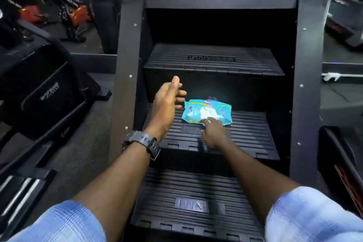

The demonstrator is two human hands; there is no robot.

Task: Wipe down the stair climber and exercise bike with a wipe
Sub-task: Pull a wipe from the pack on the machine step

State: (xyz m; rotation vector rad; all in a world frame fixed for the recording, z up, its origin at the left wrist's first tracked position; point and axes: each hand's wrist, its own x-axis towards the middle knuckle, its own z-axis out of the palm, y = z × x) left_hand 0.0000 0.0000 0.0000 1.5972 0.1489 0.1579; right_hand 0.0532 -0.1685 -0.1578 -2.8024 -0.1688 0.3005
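Right hand (215,132) is down on the near edge of the wipes pack (207,112), fingertips pressed on or pinching the white flap area in the pack's middle; can't tell which, fingers are partly blurred. Left hand (167,102) is just left of the pack, not touching it, palm turned inward, fingers relaxed and slightly spread, thumb up, holding nothing. Black watch (144,141) on the left wrist, nearer the camera than the pack. Light blue sleeves (314,216) on both arms at the bottom corners.

The pack is teal/blue with a white centre and lies flat on the middle step (245,135) of the stair climber (308,65), toward the step's back left. A bright light spot sits on the riser right behind the pack.

Above the pack: the upper ribbed step with an embossed logo. Below the pack: the lowest step, same ribbing, logo partly readable.

Left of the pack, beyond the climber's side panel: a black machine housing (47,88) with a small logo. Further back left of the pack: dark gym equipment with orange parts (78,13), blurry.
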